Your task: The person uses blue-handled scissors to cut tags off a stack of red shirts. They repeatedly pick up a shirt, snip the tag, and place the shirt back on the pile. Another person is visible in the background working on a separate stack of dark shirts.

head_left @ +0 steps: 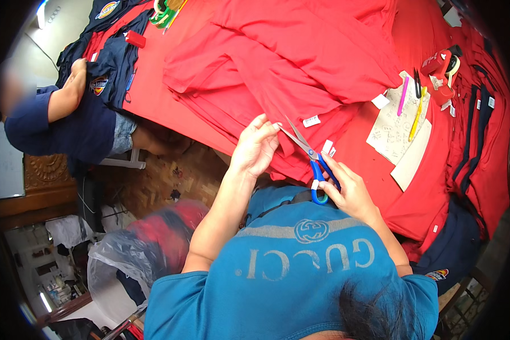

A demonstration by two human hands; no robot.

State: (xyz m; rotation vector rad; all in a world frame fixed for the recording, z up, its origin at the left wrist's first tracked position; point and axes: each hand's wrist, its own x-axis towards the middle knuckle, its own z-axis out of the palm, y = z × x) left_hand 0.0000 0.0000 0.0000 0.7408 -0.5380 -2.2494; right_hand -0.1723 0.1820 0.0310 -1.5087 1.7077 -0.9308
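Observation:
My right hand holds a pair of scissors by the blue handles. The blades are parted and point up and to the left. Close to the blade tips is my left hand, with its fingers curled and thumb and forefinger pinched together; what they hold, if anything, is too small to make out. Beneath and beyond both hands lies a heap of red garments. Small white labels show on it, one label just right of the blades and another label beside my right hand.
A red-covered table carries paper sheets, a yellow pen, a pink pen, black tweezers and a red tape dispenser. At left, another person handles dark garments. A plastic bag stands at lower left.

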